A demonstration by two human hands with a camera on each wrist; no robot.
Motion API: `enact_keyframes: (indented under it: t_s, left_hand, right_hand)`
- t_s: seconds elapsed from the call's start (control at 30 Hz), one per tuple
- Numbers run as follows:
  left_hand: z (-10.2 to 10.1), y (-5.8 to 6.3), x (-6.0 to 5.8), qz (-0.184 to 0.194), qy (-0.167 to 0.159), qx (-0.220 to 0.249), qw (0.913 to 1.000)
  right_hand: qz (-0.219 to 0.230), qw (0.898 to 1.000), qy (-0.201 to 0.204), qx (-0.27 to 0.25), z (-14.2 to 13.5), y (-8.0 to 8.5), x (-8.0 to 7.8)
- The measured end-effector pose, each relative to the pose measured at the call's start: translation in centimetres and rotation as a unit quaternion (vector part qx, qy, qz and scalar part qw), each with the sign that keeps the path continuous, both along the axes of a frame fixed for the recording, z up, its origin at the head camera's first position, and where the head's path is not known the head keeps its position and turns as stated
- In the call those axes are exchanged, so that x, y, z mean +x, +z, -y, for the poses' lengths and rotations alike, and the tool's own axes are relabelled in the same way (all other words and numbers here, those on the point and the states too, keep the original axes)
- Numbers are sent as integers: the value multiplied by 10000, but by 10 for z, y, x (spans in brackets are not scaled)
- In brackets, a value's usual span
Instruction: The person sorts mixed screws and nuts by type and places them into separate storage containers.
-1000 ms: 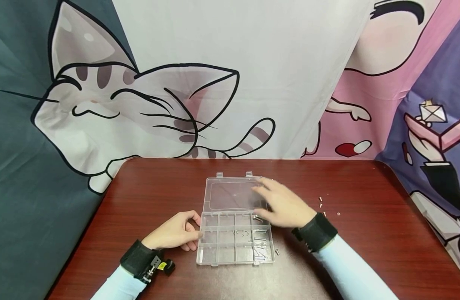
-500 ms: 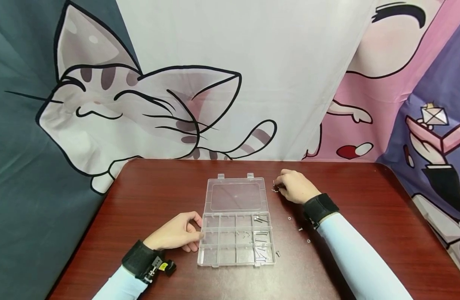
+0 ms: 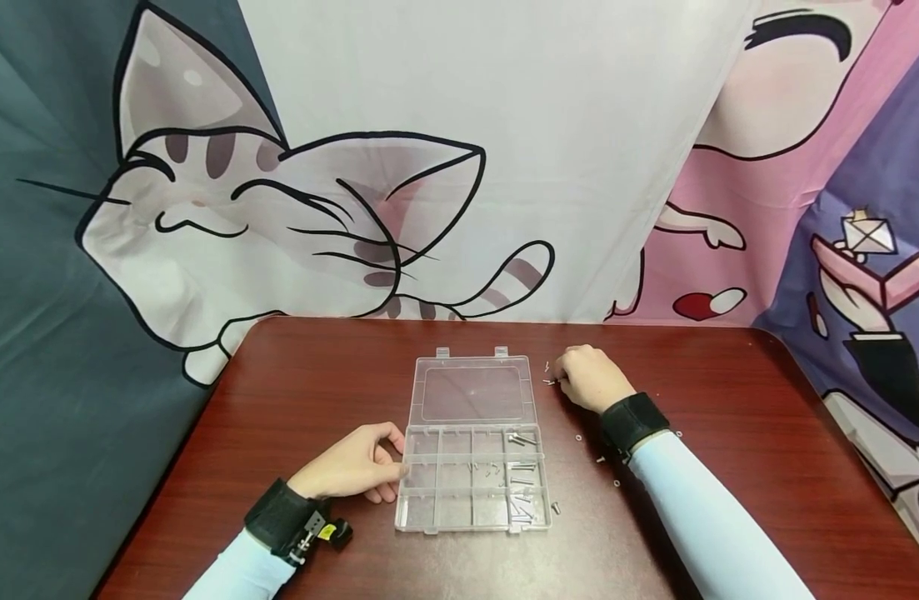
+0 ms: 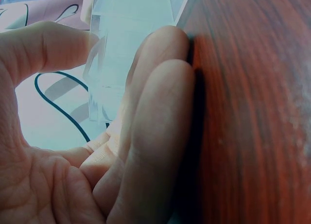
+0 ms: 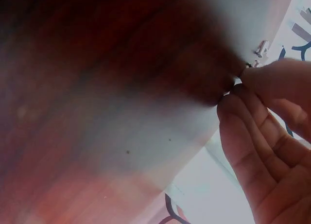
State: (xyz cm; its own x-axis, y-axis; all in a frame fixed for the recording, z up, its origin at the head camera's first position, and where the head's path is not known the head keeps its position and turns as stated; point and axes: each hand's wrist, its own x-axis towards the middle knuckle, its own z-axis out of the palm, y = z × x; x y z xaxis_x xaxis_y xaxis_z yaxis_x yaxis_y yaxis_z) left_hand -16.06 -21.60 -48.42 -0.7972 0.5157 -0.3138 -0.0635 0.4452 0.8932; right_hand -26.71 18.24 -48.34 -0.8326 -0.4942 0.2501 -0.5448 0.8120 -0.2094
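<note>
An opened clear plastic compartment box [image 3: 453, 481] lies mid-table, its lid [image 3: 470, 392] folded back flat. My left hand [image 3: 357, 462] grips the box's left wall, thumb on the wall and fingers low beside it; the left wrist view shows the thumb [image 4: 63, 48] on the clear edge. Beyond the lid's right side, my right hand [image 3: 594, 379] reaches down with fingertips together among tiny loose screws [image 3: 548, 382]. In the right wrist view a tiny bright metal bit [image 5: 237, 80] shows between thumb and fingertips, seemingly a small screw. Long screws [image 3: 521, 439] lie in the right-hand compartments.
Ring-like pieces [image 3: 616, 483] and a small screw [image 3: 600, 459] lie scattered right of the box. A thicker screw [image 3: 555, 507] sits near its front right corner. The brown table [image 3: 699, 358] ends at a cartoon-printed cloth [image 3: 564, 167] behind.
My right hand has moved from over the box's right side to the screws right of the lid, where its fingertips came down and closed together. My left hand stays at the box's left wall.
</note>
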Motion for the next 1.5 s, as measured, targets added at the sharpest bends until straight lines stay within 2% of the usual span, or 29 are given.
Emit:
enact_keyframes:
  t_s: [0.4, 0.57, 0.7, 0.83, 1.07, 1.3, 1.5]
  left_hand:
    - [0, 0, 1, -23, 8, -79, 10000]
    - [0, 1, 0, -19, -8, -89, 10000]
    - [0, 2, 0, -19, 11, -79, 10000]
    - [0, 2, 0, 15, 29, -58, 10000]
    - [-1, 1, 1, 16, 29, -41, 10000]
    - [-2, 2, 0, -3, 18, -57, 10000]
    - [-1, 2, 1, 3, 10, -23, 10000]
  right_hand:
    - [290, 9974, -400, 524, 1, 0, 3]
    - [92, 9985, -359, 406, 2, 4, 8]
    - [-181, 9997, -94, 142, 14, 18, 19]
    - [-374, 9986, 338, -146, 38, 37, 33]
    - [-555, 9906, 1216, -294, 81, 59, 64]
    - [-701, 9783, 1931, -281, 111, 64, 91]
    - [-719, 9741, 2141, -91, 126, 64, 104]
